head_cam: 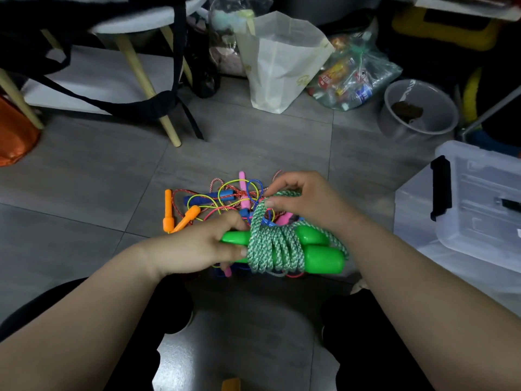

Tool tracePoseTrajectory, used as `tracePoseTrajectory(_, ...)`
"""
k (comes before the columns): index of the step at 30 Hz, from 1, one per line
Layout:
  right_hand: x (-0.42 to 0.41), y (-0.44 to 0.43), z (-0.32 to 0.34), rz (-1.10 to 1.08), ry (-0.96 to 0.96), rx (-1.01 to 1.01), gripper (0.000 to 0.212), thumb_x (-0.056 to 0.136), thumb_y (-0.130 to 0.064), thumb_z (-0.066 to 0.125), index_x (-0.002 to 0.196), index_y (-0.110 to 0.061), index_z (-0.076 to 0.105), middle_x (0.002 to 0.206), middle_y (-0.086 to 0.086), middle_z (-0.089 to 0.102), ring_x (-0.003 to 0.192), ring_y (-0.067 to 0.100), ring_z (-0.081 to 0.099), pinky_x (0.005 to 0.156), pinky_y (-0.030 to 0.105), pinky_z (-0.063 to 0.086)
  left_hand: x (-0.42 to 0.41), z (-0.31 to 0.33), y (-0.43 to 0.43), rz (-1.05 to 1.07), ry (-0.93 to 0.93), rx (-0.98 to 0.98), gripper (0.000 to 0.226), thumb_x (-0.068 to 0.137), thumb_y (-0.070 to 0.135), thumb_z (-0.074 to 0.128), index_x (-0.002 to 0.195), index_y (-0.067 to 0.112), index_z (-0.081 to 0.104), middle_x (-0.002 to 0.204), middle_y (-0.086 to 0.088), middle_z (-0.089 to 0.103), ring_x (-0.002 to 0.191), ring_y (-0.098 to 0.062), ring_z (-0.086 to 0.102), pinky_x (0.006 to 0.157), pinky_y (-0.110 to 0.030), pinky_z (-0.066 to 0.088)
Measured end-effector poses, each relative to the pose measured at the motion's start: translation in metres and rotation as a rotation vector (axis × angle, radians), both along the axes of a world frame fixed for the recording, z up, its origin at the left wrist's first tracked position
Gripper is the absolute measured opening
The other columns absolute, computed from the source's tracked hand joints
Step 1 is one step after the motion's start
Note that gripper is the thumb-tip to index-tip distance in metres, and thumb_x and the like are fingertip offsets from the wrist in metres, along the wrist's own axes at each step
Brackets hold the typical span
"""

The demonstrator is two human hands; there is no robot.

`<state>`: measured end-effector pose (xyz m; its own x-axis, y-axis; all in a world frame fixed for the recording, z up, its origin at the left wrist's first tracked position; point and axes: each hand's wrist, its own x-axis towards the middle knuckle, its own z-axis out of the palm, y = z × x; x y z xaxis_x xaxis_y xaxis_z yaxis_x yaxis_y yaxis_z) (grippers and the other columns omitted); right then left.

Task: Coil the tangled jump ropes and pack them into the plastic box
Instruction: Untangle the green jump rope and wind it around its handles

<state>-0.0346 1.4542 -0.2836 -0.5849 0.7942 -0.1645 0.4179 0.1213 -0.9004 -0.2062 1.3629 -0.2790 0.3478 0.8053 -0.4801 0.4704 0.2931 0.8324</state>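
I see the left hand (197, 246) gripping two green handles (324, 259), the right hand (304, 198) pinching their wound rope (273, 244), left of the plastic box (411, 215).

L hand (203, 244) grips two green handles (324, 258), side by side. Green-white rope (273, 244) wound round them, several turns. R hand (304, 201) pinches strand at top of coil, fingers curled. Behind hands: tangled pile (225, 198) of thin ropes, red/yellow/blue, w/ orange handles (186, 218) at its left, pink + blue ones mixed in, on grey tile floor (84, 179). Clear plastic box (479, 198) w/ black latch (441, 187) off to right, apart from pile. White paper bag (282, 60) + grey tub (417, 108) further back.
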Motion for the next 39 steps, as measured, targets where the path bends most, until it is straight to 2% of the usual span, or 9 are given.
tracePoseTrajectory(4, 0.004, 0.005, -0.002, -0.011, 0.126, -0.25, 0.031, 0.081, 0.007, 0.057, 0.108, -0.006, 0.057, 0.043, -0.015, 0.06, 0.045, -0.009, 0.056, 0.046, 0.002, 0.039, -0.003, 0.005, -0.001, 0.099, -0.212, -0.074, 0.018, 0.065, 0.02, 0.053, 0.079, 0.015, 0.043, 0.047, 0.006, 0.057, 0.042, 0.0, 0.05, 0.044, -0.009, 0.036)
tracePoseTrajectory(8, 0.015, 0.006, -0.006, 0.201, 0.317, -0.506, 0.03, 0.09, 0.005, 0.041, 0.115, 0.003, 0.058, 0.068, -0.009, 0.071, 0.064, -0.004, 0.064, 0.063, 0.004, 0.048, -0.01, 0.009, -0.001, 0.23, -0.472, -0.093, 0.055, 0.046, 0.03, 0.079, 0.082, 0.007, 0.044, 0.044, 0.001, 0.053, 0.039, -0.004, 0.046, 0.041, -0.01, 0.034)
tracePoseTrajectory(12, 0.011, -0.003, -0.017, 0.019, 0.108, -0.371, 0.024, 0.091, -0.008, 0.048, 0.076, -0.02, 0.061, 0.043, -0.008, 0.058, 0.033, 0.001, 0.035, 0.039, 0.01, 0.031, -0.018, 0.01, 0.008, 0.624, -0.715, -0.123, 0.086, 0.016, 0.039, 0.091, 0.083, 0.009, 0.047, 0.049, 0.002, 0.055, 0.037, -0.008, 0.049, 0.034, -0.01, 0.033)
tracePoseTrajectory(15, -0.002, -0.012, -0.013, 0.075, -0.048, -0.274, 0.035, 0.094, -0.013, 0.044, 0.059, -0.016, 0.05, 0.035, -0.01, 0.05, 0.031, 0.001, 0.034, 0.039, 0.007, 0.026, -0.019, 0.009, 0.015, 0.82, -0.764, -0.101, 0.048, 0.054, 0.029, 0.083, 0.073, 0.011, 0.042, 0.057, -0.003, 0.051, 0.036, -0.007, 0.047, 0.032, -0.009, 0.028)
tracePoseTrajectory(19, -0.014, -0.029, -0.011, 0.266, -0.162, -0.029, 0.015, 0.087, -0.017, 0.057, 0.072, -0.02, 0.058, 0.049, -0.017, 0.05, 0.056, -0.005, 0.046, 0.057, 0.012, 0.032, -0.011, 0.013, 0.017, 0.875, -0.601, -0.062, 0.024, 0.092, 0.003, 0.035, 0.069, 0.01, 0.04, 0.067, -0.005, 0.039, 0.035, -0.004, 0.044, 0.036, -0.011, 0.026)
tracePoseTrajectory(23, -0.016, -0.033, -0.007, 0.337, -0.34, 0.136, 0.021, 0.09, -0.023, 0.053, 0.069, -0.02, 0.049, 0.057, -0.008, 0.037, 0.069, 0.014, 0.043, 0.057, 0.029, 0.025, -0.014, 0.012, 0.017, 0.931, -0.523, -0.039, 0.019, 0.092, 0.002, 0.039, 0.076, 0.012, 0.039, 0.072, -0.006, 0.044, 0.039, -0.006, 0.048, 0.039, -0.013, 0.036)
tracePoseTrajectory(28, -0.008, -0.026, -0.001, 0.358, -0.455, 0.201, 0.019, 0.089, -0.029, 0.052, 0.075, -0.017, 0.054, 0.06, -0.003, 0.044, 0.07, 0.018, 0.047, 0.061, 0.032, 0.034, -0.022, -0.002, 0.017, 0.826, 0.274, 0.246, 0.017, 0.089, 0.011, 0.053, 0.1, 0.011, 0.041, 0.078, -0.009, 0.05, 0.071, -0.024, 0.049, 0.058, -0.025, 0.035)
tracePoseTrajectory(32, -0.004, -0.024, 0.008, 0.367, -0.481, 0.289, 0.02, 0.089, -0.031, 0.052, 0.099, -0.017, 0.062, 0.076, 0.001, 0.055, 0.072, 0.014, 0.046, 0.061, 0.028, 0.034, -0.025, -0.005, 0.016, 0.821, 0.412, 0.308, 0.03, 0.088, 0.012, 0.054, 0.114, 0.001, 0.044, 0.076, -0.005, 0.047, 0.076, -0.022, 0.045, 0.054, -0.024, 0.022)
tracePoseTrajectory(39, 0.008, -0.015, 0.013, 0.218, -0.358, 0.431, 0.028, 0.084, -0.035, 0.057, 0.108, -0.024, 0.066, 0.099, 0.001, 0.071, 0.089, 0.017, 0.062, 0.07, 0.023, 0.038, -0.029, -0.012, 0.013, 0.548, 0.446, 0.267, 0.018, 0.081, 0.009, 0.064, 0.097, 0.012, 0.058, 0.072, 0.001, 0.051, 0.075, -0.019, 0.047, 0.058, -0.024, 0.03)
